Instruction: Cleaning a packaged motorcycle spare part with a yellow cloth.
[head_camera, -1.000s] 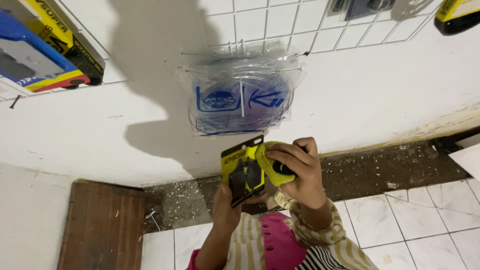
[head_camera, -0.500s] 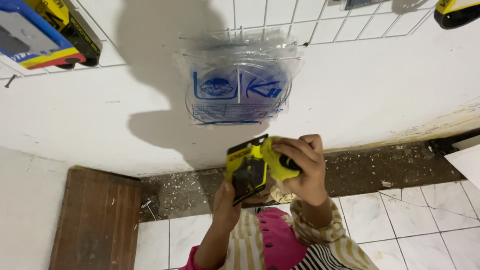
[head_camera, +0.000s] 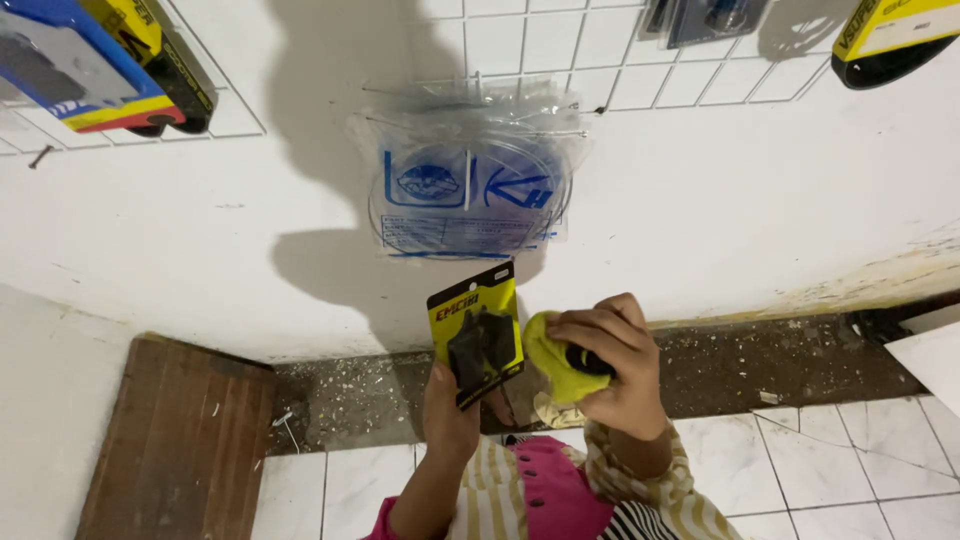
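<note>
My left hand (head_camera: 447, 412) holds up a small yellow-and-black carded package (head_camera: 477, 331) with black parts under a clear blister. My right hand (head_camera: 611, 365) is closed on a crumpled yellow-green cloth (head_camera: 555, 356), held just to the right of the package and touching its edge. Both hands are raised in front of a white wall, just below a clear plastic bag with blue print (head_camera: 468, 180) that hangs from a white wire grid (head_camera: 560, 50).
More packaged goods hang on the grid: a blue-and-yellow pack (head_camera: 90, 65) at top left, a yellow-black one (head_camera: 895, 35) at top right. A brown wooden board (head_camera: 175, 440) lies lower left. Dusty debris lines the wall base above white floor tiles (head_camera: 860, 460).
The cloth hand has shifted right off the face of the package, which now shows fully and stands more upright. The view has moved slightly closer.
</note>
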